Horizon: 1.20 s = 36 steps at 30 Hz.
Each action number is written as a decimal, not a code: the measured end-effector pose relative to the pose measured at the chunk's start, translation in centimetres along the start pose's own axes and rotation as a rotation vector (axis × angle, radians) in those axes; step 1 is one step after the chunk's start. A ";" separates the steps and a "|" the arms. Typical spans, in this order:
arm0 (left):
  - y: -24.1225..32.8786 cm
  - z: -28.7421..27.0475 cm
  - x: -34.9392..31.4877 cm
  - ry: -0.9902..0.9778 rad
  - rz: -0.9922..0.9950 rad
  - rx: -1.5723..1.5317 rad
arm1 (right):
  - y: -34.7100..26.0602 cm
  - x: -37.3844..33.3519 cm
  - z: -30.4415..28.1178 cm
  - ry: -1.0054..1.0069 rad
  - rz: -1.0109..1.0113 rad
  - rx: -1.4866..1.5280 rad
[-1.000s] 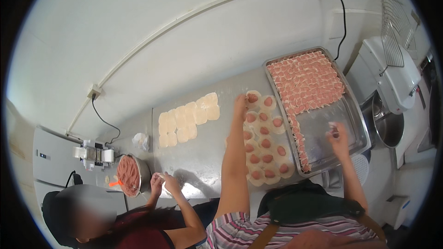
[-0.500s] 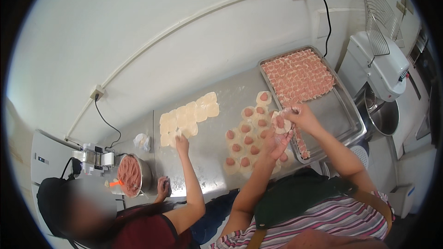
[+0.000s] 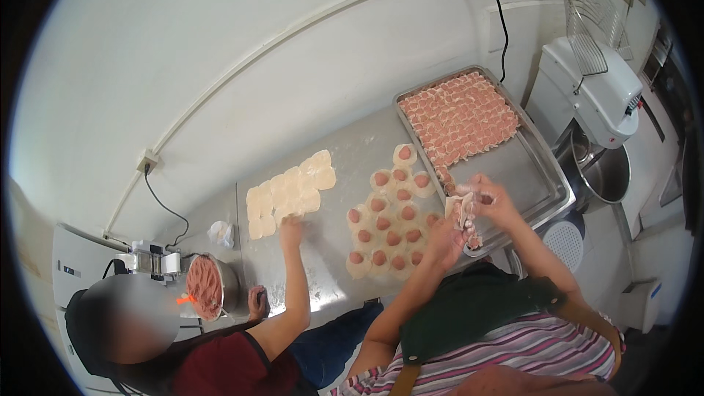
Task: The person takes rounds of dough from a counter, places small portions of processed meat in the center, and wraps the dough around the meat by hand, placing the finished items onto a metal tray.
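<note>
Above the near left edge of the metal tray [image 3: 522, 169], my left hand [image 3: 444, 242] holds a dumpling [image 3: 459, 209], a thin pale wrapper folded up around pink meat filling. The fingers of my right hand [image 3: 496, 201] pinch the wrapper's edge from the other side. Rows of open-topped meat dumplings [image 3: 462, 117] cover the far part of the tray, and a single line of them runs down its left side, partly hidden by my hands. Left of my hands, round wrappers with meat dabs [image 3: 393, 237] lie on the steel table [image 3: 337, 238].
A co-worker's hand [image 3: 291, 232] is over bare dough wrappers [image 3: 286, 192] at left; their other hand [image 3: 257, 302] rests at the table edge. A pot of meat filling [image 3: 205, 287] stands beside it. A mixer [image 3: 590, 92] stands right of the tray.
The wrapper lay flatter around its filling; now it is gathered upward between my hands. Both hands have shifted slightly lower. The co-worker's hand has moved a little over the bare wrappers.
</note>
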<state>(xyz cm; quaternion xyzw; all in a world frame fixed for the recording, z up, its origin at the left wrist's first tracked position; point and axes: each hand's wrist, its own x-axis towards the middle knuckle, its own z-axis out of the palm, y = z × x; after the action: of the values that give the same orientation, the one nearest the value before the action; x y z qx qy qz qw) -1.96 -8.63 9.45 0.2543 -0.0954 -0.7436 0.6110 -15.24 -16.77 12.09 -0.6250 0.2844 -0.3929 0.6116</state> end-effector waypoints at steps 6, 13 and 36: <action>-1.1 -0.5 1.2 -0.031 0.018 -0.123 | 1.4 -1.4 -1.9 0.225 0.091 0.248; -1.1 3.0 -0.4 -0.092 0.332 0.223 | -1.6 -2.5 0.2 0.344 0.173 0.703; -2.1 4.3 -0.4 0.013 0.310 -0.068 | -4.8 -3.4 1.2 0.295 -0.219 0.473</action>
<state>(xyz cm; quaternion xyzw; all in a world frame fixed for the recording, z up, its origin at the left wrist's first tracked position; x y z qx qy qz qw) -5.87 -8.47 12.25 0.2205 -0.1042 -0.6416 0.7272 -16.61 -12.82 16.40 -0.4284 0.2019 -0.5983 0.6463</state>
